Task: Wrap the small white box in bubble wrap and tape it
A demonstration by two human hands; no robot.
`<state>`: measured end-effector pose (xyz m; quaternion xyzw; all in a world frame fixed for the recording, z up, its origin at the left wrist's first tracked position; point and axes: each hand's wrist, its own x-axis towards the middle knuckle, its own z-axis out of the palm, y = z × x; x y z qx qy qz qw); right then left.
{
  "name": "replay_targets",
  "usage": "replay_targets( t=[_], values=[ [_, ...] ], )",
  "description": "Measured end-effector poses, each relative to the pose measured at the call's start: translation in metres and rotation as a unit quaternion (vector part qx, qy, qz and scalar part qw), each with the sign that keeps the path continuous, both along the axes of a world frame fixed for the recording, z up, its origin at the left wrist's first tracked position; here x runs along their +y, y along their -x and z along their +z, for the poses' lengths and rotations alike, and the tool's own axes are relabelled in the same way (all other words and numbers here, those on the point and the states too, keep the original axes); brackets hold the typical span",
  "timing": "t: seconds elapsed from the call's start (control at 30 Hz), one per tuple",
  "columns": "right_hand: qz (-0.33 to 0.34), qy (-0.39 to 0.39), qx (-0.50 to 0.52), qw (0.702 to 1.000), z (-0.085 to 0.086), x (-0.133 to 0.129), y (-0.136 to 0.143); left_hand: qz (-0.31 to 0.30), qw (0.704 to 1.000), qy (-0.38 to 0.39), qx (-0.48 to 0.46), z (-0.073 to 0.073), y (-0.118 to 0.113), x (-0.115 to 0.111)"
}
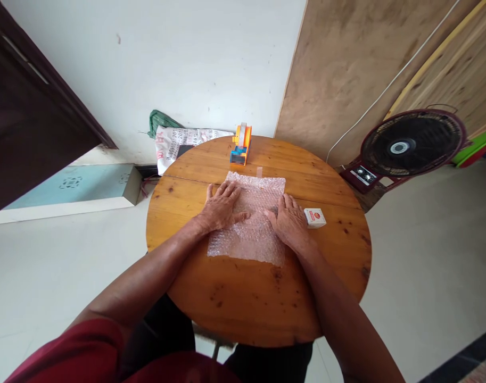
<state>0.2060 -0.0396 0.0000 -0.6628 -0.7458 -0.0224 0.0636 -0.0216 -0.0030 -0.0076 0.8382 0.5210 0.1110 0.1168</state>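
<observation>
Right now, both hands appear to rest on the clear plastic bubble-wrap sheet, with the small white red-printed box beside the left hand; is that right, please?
Not quite: the head view shows the small white red-printed box beside the right hand, not the left hand. Both hands do rest on the clear plastic bubble-wrap sheet.

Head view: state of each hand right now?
Left hand: open, laid on the clear rectangular bubble-wrap sheet.
Right hand: open, laid over that sheet's right edge.
</observation>
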Motion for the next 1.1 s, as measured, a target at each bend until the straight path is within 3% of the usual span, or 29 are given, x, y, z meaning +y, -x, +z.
replay_targets(
  t=[0.23,0.43,0.57,0.73,0.9,1.1],
  values=[
    [-0.009,0.006,-0.012,1.0,0.002,0.0,0.001,-0.009,0.999,-0.043,0.026,0.006,-0.004,-0.004],
    [-0.017,0.008,-0.019,1.0,0.005,-0.003,0.004,-0.121,0.991,-0.045,0.037,0.007,-0.009,-0.008],
    [-0.008,-0.048,-0.031,0.998,0.014,-0.009,0.006,-0.139,0.989,-0.03,0.04,0.005,-0.008,-0.007],
    [0.09,-0.103,-0.015,0.99,0.025,-0.019,0.022,-0.139,0.989,-0.032,0.041,0.003,-0.008,-0.005],
    [0.173,-0.068,0.052,0.981,0.019,-0.017,0.04,-0.148,0.987,-0.032,0.049,0.003,-0.008,-0.006],
    [0.066,0.006,0.048,0.997,0.004,0.003,0.018,-0.168,0.984,-0.027,0.044,0.008,-0.008,-0.009]
  ],
)
